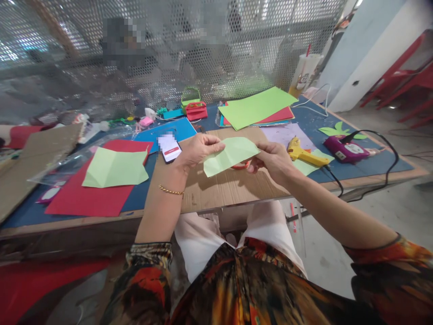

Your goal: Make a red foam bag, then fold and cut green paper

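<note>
A creased piece of light green paper is stretched between my two hands, above a sheet of brown cardboard. My left hand pinches its left end between thumb and fingers. At the other end, my right hand grips the paper's right edge. Partly hidden beneath the paper is a red-orange ring-like thing. Just right of my right hand lies a yellow hot glue gun. A phone with a lit screen rests beside my left wrist.
Another creased light green sheet lies on red paper at left. Bright green sheets, small red and green paper bags and a drink cup stand toward the back. A purple power strip with a black cable sits at right.
</note>
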A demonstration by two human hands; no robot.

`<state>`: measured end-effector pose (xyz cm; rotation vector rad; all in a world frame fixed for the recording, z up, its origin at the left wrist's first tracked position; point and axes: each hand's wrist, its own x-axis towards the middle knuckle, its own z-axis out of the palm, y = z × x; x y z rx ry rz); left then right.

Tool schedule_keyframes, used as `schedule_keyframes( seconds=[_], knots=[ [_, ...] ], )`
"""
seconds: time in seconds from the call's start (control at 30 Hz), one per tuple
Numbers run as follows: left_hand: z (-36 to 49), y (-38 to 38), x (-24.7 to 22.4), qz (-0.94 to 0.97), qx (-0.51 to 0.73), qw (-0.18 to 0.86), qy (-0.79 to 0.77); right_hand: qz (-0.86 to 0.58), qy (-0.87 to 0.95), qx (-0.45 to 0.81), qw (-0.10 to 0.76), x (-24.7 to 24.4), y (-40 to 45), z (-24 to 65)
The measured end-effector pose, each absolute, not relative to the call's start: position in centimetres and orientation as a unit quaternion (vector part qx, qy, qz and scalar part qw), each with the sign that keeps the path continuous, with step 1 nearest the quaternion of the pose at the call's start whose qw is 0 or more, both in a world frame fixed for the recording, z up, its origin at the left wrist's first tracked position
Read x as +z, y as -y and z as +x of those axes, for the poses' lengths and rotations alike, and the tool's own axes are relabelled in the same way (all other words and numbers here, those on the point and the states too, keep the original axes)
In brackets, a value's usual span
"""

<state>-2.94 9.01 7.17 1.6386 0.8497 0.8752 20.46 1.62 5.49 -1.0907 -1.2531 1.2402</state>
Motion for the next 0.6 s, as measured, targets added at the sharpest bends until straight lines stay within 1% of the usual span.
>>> schedule_keyframes(
  seconds=[0.1, 0.17, 0.37, 0.5, 0.6],
  knots=[
    [-2.9, -9.0, 7.2, 0.682, 0.365, 0.526, -0.354, -0.455, 0.528, 0.510, 0.504, 5.3, -1.7, 20.6],
    [-2.9, -8.9, 7.1, 0.680, 0.361, 0.531, -0.354, -0.460, 0.546, 0.485, 0.504, 5.2, -1.8, 20.7],
    [-2.8, -8.7, 6.8, 0.689, 0.313, 0.557, -0.342, -0.431, 0.647, 0.323, 0.540, 5.9, -2.4, 20.7],
    [-2.8, -9.1, 5.9, 0.662, 0.317, 0.594, -0.331, -0.425, 0.650, 0.323, 0.541, 6.1, -2.9, 20.1],
    [-2.5, -9.4, 5.6, 0.627, 0.366, 0.605, -0.328, -0.437, 0.599, 0.356, 0.569, 5.8, -3.7, 19.7]
  ],
)
